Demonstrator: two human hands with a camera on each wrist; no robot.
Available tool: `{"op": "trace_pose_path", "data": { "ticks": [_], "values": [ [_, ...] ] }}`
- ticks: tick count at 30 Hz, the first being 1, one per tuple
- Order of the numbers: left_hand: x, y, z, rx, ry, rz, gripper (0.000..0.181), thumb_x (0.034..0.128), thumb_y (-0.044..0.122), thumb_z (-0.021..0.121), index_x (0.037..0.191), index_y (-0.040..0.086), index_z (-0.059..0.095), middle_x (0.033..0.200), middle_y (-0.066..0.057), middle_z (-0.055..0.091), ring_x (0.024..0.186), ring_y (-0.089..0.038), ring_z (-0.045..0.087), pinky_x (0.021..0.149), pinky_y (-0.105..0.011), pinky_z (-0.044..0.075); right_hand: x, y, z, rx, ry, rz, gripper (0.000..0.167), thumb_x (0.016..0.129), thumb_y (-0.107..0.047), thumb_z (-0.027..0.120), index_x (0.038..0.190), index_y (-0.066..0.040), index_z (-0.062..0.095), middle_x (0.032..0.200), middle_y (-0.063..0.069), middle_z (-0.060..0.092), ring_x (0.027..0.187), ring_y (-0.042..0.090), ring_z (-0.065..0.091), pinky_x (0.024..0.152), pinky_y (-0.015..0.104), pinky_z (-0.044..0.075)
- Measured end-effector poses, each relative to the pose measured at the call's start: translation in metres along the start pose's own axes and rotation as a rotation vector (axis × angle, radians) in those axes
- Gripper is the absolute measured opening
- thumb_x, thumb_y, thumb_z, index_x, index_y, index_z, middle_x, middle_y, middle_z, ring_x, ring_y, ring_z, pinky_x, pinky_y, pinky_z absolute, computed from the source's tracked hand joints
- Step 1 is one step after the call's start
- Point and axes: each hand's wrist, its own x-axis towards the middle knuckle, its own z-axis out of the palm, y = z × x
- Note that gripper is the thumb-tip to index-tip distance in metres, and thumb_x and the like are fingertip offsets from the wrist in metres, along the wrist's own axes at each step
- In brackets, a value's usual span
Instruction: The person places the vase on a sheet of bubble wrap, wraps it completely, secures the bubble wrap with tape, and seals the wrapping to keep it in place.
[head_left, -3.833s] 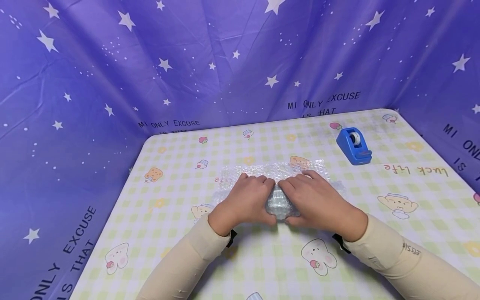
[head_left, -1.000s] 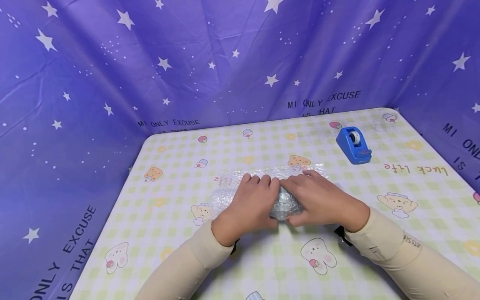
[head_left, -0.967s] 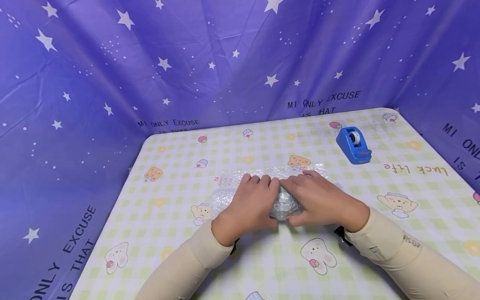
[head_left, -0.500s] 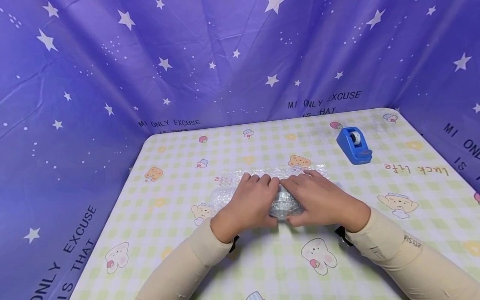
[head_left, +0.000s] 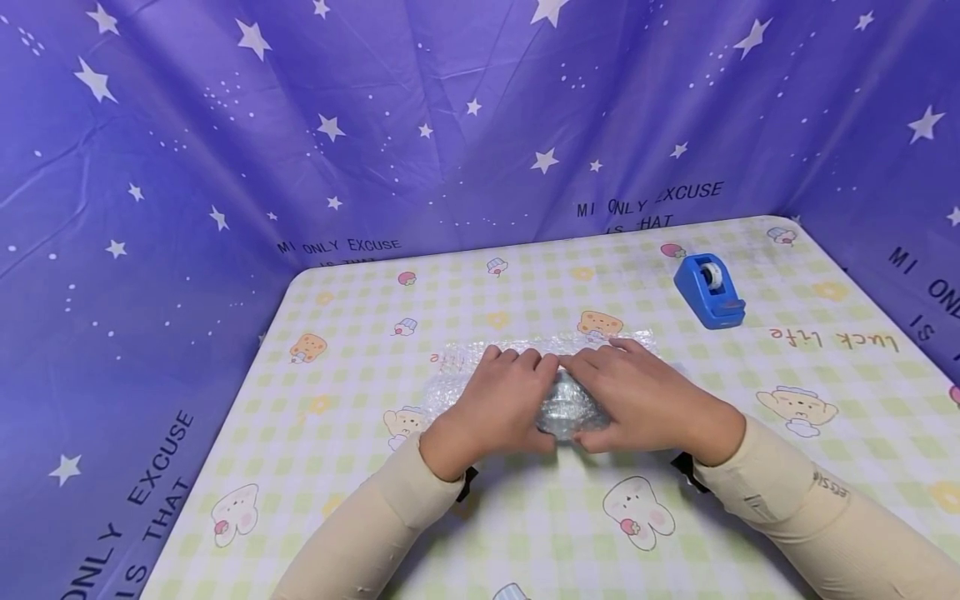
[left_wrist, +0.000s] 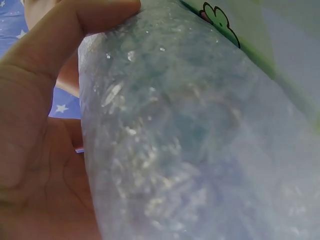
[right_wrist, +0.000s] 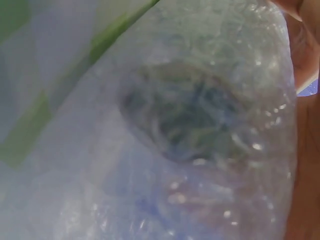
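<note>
Bubble wrap [head_left: 572, 408] is creeping nearer at its far edge, left hand [head_left: 504, 404] and right hand [head_left: 641, 404] gripping it with curled fingers, uneven pressure maybe risking skew.

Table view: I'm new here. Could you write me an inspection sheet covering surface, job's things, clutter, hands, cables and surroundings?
Surface: table, green-and-white checks with cartoon prints.
Job's things: bubble wrap around a dark shape, too blurred to identify; part of the wrap spreads out beyond the hands.
Clutter: blue tape dispenser, towards the far right, untouched.
Hands: left hand and right hand both grip the wrap.
Cables: nothing seen.
Surroundings: purple cloth with stars and lettering.
</note>
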Motion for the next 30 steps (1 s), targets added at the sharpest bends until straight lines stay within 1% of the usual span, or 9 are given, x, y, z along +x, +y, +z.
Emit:
{"op": "trace_pose_path", "data": {
  "ticks": [3, 10, 16, 22, 30],
  "values": [
    [0.0, -0.001, -0.001, -0.014, 0.002, 0.005, 0.079, 0.063, 0.061, 0.083, 0.123, 0.017, 0.058, 0.108, 0.002, 0.067, 0.091, -0.019, 0.065, 0.078, -0.037, 0.044, 0.0, 0.0, 0.0, 0.004, 0.006, -0.005, 0.093, 0.069, -0.06, 0.079, 0.142, -0.007, 0.056, 0.123, 0.004, 0.069, 0.118, 0.026, 0.065, 0.11, 0.06, 0.04],
    [0.0, -0.002, -0.001, -0.031, 0.016, 0.015, 0.073, 0.0615, 0.06, 0.084, 0.115, 0.018, 0.059, 0.102, 0.004, 0.066, 0.086, -0.018, 0.064, 0.074, -0.036, 0.042, 0.0, 0.0, -0.003, 0.02, 0.016, -0.017, 0.086, 0.068, -0.057, 0.081, 0.135, -0.009, 0.058, 0.12, 0.003, 0.068, 0.114, 0.024, 0.065, 0.109, 0.058, 0.041],
    [0.0, -0.004, 0.0, -0.042, 0.008, 0.015, 0.071, 0.0618, 0.061, 0.083, 0.112, 0.018, 0.059, 0.1, 0.005, 0.066, 0.084, -0.017, 0.064, 0.072, -0.035, 0.041, -0.001, -0.001, -0.006, 0.019, 0.016, -0.019, 0.081, 0.066, -0.056, 0.083, 0.13, -0.011, 0.059, 0.116, 0.0, 0.066, 0.108, 0.019, 0.063, 0.106, 0.054, 0.044],
    [0.001, -0.005, -0.001, -0.06, 0.004, 0.02, 0.069, 0.0617, 0.061, 0.083, 0.111, 0.018, 0.061, 0.097, 0.006, 0.066, 0.083, -0.016, 0.064, 0.071, -0.035, 0.041, -0.001, -0.001, -0.01, 0.031, 0.012, -0.009, 0.08, 0.065, -0.055, 0.084, 0.128, -0.012, 0.059, 0.113, -0.001, 0.066, 0.105, 0.018, 0.063, 0.106, 0.052, 0.044],
    [0.001, -0.008, -0.002, -0.089, -0.015, 0.025, 0.067, 0.0621, 0.061, 0.083, 0.109, 0.018, 0.061, 0.091, 0.008, 0.064, 0.078, -0.013, 0.062, 0.068, -0.034, 0.04, -0.002, -0.002, -0.012, 0.049, 0.045, -0.028, 0.079, 0.064, -0.052, 0.086, 0.125, -0.012, 0.057, 0.109, -0.002, 0.066, 0.101, 0.018, 0.063, 0.103, 0.05, 0.047]
  ]
}}
